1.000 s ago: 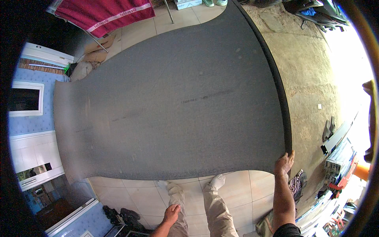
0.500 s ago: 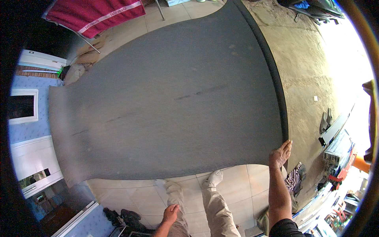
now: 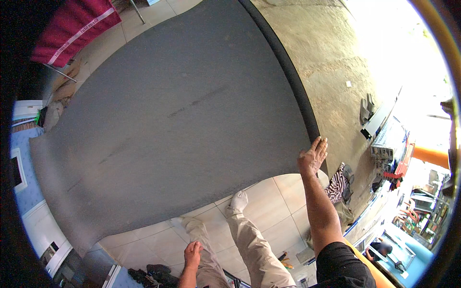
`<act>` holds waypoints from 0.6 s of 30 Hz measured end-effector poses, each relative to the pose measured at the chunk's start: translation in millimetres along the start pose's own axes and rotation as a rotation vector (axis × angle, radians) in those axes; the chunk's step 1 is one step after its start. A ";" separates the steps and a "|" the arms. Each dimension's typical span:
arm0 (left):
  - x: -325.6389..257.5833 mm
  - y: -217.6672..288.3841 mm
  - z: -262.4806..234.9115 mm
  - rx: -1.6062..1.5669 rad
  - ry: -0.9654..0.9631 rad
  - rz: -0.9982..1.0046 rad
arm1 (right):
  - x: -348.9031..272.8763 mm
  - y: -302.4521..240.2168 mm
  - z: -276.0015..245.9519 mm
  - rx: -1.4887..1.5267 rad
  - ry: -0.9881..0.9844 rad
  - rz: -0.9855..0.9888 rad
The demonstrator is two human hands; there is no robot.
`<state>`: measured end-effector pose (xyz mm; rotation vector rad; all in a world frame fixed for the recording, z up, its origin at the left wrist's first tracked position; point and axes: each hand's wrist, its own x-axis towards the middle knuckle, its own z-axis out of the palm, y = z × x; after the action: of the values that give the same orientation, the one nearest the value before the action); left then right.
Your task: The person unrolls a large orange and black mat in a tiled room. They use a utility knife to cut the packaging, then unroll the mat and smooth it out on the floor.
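A large dark grey sheet (image 3: 192, 139), like rubber or foam matting, spreads over most of the view with wavy near and far sides. Along its right end runs a thick black edge (image 3: 293, 79), which looks rolled or folded. My right hand (image 3: 313, 156) rests on the near corner of that edge, its fingers extended and slightly apart; the underside of the palm is hidden. My left hand (image 3: 193, 253) hangs before my left leg, away from the sheet, fingers curled in with nothing visible in them.
Pale floor tiles (image 3: 261, 204) lie under my feet, rough concrete (image 3: 331, 57) beyond the black edge. Dark shoes (image 3: 367, 109) and a zebra-striped cloth (image 3: 337, 185) are at the right. A maroon cloth (image 3: 72, 33) hangs on a metal-legged stand at the far left. Another person (image 3: 382, 249) shows lower right.
The view has turned and shifted, so the sheet appears rotated and further left. My right hand stays at the edge's near corner, its fingers now more spread. My left hand remains curled.
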<state>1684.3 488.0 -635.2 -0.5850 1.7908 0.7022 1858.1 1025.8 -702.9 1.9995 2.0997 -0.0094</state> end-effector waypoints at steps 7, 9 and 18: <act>-3.6 -0.5 1.5 0.108 -0.047 0.018 | 3.5 -0.6 -3.1 0.076 0.041 0.056; -4.9 -1.3 2.0 0.112 -0.042 0.014 | 6.6 -2.6 -5.6 0.136 0.066 0.078; -4.2 0.0 6.0 0.094 -0.064 -0.018 | 8.1 -10.3 -6.6 0.119 0.092 0.073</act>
<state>1689.5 492.5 -632.7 -0.5098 1.7474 0.6136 1846.5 1034.2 -699.5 2.1837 2.1253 -0.0306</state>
